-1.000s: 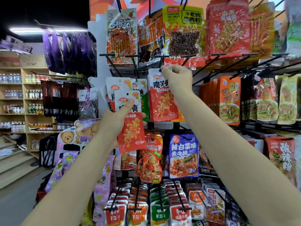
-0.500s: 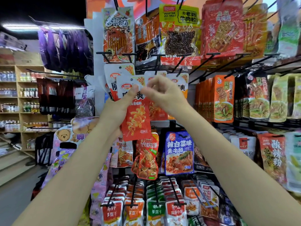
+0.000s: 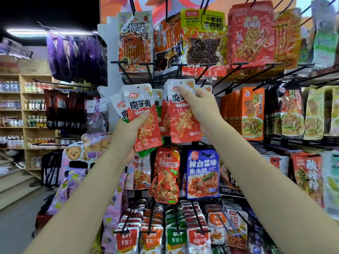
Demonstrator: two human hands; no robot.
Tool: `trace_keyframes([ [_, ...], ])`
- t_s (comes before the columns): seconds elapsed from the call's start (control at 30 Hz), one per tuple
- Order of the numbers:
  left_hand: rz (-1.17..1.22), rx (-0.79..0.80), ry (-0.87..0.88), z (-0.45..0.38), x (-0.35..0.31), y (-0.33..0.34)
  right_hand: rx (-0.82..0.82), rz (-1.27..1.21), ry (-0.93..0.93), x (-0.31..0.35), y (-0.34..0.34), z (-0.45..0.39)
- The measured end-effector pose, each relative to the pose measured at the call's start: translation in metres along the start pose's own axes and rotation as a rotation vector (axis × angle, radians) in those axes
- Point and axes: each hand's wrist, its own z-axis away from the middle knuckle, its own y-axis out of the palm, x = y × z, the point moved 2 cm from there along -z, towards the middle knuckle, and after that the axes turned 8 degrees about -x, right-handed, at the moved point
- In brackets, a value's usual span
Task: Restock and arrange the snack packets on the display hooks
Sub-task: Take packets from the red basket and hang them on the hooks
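My left hand grips a fanned stack of red-and-white snack packets, with a green one showing behind. My right hand pinches a single red-and-white packet near its white top, holding it up just under a black display hook. More packets of the same kind hang behind that packet, by my right hand. Whether the held packet's hole is on the hook is hidden by my fingers.
Black hooks full of snack packets surround the spot: a red strip-snack pack and a yellow-labelled pack above, a blue packet below, orange packs to the right. Purple bags hang left, beyond them wooden shelves.
My right hand has taken one packet off the left hand's stack and lifted it right, up toward the hook. The left hand's stack has dropped slightly.
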Motion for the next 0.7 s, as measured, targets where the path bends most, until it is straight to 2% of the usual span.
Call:
trace_keyframes([
  [0.43,0.003,0.05,0.022,-0.008,0.007,-0.007,-0.116,-0.021,-0.034,0.005,0.016,-0.039],
  [0.7,0.035,0.023,0.004,-0.01,0.009,-0.009,-0.101,0.054,-0.048,0.013,0.02,-0.043],
])
